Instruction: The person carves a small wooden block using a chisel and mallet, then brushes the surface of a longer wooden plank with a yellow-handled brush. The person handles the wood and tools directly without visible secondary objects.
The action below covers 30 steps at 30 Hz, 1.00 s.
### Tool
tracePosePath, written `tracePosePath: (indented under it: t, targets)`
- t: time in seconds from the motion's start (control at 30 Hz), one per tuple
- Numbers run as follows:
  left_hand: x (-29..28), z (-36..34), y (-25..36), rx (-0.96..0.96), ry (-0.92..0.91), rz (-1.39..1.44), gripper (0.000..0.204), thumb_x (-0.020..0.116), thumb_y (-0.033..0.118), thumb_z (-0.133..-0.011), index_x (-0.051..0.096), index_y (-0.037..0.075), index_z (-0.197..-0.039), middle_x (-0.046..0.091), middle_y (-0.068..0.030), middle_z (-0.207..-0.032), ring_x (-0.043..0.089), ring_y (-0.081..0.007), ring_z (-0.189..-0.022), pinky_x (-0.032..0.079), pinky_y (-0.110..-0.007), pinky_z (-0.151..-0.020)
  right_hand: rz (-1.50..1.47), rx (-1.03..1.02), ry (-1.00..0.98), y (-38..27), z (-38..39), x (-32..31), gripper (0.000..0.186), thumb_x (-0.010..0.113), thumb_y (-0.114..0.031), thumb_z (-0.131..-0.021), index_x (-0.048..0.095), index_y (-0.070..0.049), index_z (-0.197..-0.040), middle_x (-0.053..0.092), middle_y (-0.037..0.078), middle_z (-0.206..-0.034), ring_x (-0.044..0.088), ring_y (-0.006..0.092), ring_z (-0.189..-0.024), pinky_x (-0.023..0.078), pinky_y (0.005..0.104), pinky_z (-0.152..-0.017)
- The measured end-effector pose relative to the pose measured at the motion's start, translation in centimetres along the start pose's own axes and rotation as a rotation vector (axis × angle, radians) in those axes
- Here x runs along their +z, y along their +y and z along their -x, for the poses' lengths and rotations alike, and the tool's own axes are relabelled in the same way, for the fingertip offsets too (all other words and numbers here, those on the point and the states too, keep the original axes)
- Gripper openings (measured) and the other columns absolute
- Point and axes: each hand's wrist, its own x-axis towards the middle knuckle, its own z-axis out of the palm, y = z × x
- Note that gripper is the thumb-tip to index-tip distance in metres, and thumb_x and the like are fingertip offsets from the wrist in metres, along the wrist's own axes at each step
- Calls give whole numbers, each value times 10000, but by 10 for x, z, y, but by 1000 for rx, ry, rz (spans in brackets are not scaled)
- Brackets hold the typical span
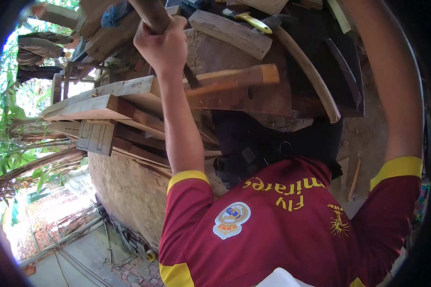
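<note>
My left hand is closed around a chisel with a thick wooden handle. Below the fist its dark blade slants down and meets a long wooden piece, partly behind my left forearm. That piece has a paler end and lies on a brown board. My right arm reaches up past the top edge, so its hand is out of the picture. Between the arms rests a tool with a long curved wooden handle and a dark head.
A rough wooden block lies beyond the worked piece, near a yellow-handled brush. A dark curved strip is at the right. Stacked planks jut out on the left. Another person is at the far left.
</note>
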Motion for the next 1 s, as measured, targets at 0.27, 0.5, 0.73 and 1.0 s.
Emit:
tracePosePath:
  t: [0.27, 0.5, 0.73, 1.0]
  targets:
    - [4, 0, 4, 38, 65, 52, 173, 654, -70, -719, 527, 47, -710, 455, 14, -527, 382, -54, -369, 263, -220, -340, -219, 238, 347, 4, 110, 35, 732, 646, 13, -714, 415, -26, -1407, 596, 153, -1237, 598, 285, -1097, 441, 364, -973]
    - [-9, 18, 30, 7, 161, 212, 196, 635, -67, -747, 493, 46, -670, 443, 8, -480, 381, -56, -348, 249, -214, -329, -683, 562, -116, -50, 207, 73, 846, 616, 68, -693, 362, -143, -1473, 605, 172, -1242, 579, 304, -1142, 389, 340, -1027]
    - [-30, 28, 46, 51, 285, 230, 169, 619, -98, -750, 508, 29, -726, 419, 6, -487, 338, -55, -346, 214, -217, -330, -666, 602, -110, -61, 223, 94, 899, 607, 9, -718, 275, -267, -1506, 626, 201, -966, 598, 358, -912, 467, 394, -869]
    - [-20, 29, 40, 101, 183, 158, 170, 632, -91, -772, 514, 21, -724, 440, -4, -466, 386, -65, -354, 252, -217, -346, -702, 618, -136, -60, 222, 97, 903, 604, 3, -715, 269, -265, -1509, 616, 190, -934, 590, 356, -908, 460, 396, -878]
